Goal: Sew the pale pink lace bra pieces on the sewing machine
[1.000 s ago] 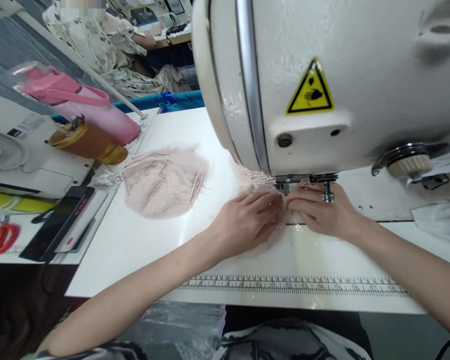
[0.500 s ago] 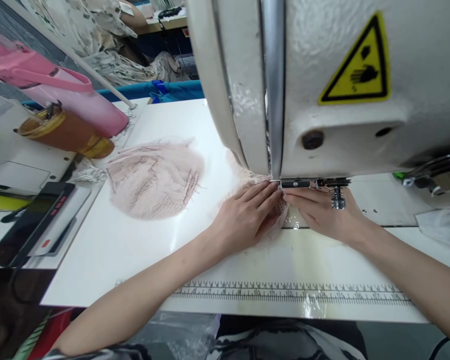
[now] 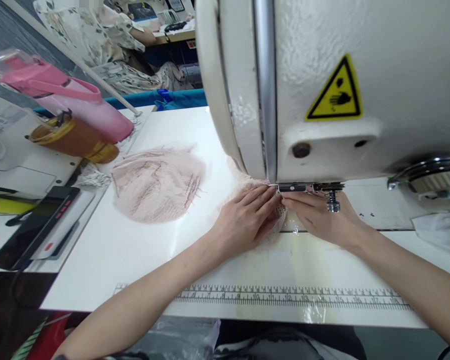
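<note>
The left hand (image 3: 243,217) lies palm down over a pale pink lace piece (image 3: 279,220), fingers close together and pointing toward the front of the sewing machine head (image 3: 318,30). Its thumb is tucked out of sight, so whether it pinches the lace or only presses it cannot be told. The right hand (image 3: 320,215) reaches in from the other side, its fingers straightened and nearly meeting the left fingertips; the metal attachment (image 3: 333,200) covers part of its back, and whether it grips the fabric cannot be told either.

The lace sits on the white table (image 3: 195,260) at the machine's lower edge. Much of it is hidden by the left hand, and its far portion slips behind the machine head (the needle cannot be made out at all). A second pink piece (image 3: 157,185) lies well apart on the left, its folds hard to separate. The left forearm covers part of the printed ruler (image 3: 277,297). At the top, a person (image 3: 90,40) in a leaf-print garment is cut off by the frame.
</note>
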Action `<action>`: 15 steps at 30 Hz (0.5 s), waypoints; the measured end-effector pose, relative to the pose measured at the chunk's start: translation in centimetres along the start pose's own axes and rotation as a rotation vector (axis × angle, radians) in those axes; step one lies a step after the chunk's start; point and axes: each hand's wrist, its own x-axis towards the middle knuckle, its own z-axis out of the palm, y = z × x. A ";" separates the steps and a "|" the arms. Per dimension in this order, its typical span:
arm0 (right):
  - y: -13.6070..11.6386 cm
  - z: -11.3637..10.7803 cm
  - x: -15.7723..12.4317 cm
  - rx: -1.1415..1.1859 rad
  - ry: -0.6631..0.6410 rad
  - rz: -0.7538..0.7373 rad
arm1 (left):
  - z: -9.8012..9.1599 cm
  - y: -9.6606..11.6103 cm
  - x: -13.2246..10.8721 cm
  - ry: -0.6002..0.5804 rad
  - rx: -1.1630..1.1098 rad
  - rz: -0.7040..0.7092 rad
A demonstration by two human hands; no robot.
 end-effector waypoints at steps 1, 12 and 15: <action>0.1 0.1 0.1 0.011 -0.004 0.002 | 0.0 0.0 0.0 -0.007 -0.001 -0.004; -0.2 0.3 0.5 0.023 -0.006 0.026 | 0.1 0.1 -0.1 -0.017 0.008 -0.010; -0.2 0.2 0.5 -0.017 0.012 -0.040 | -0.1 0.2 -0.1 0.019 0.020 0.001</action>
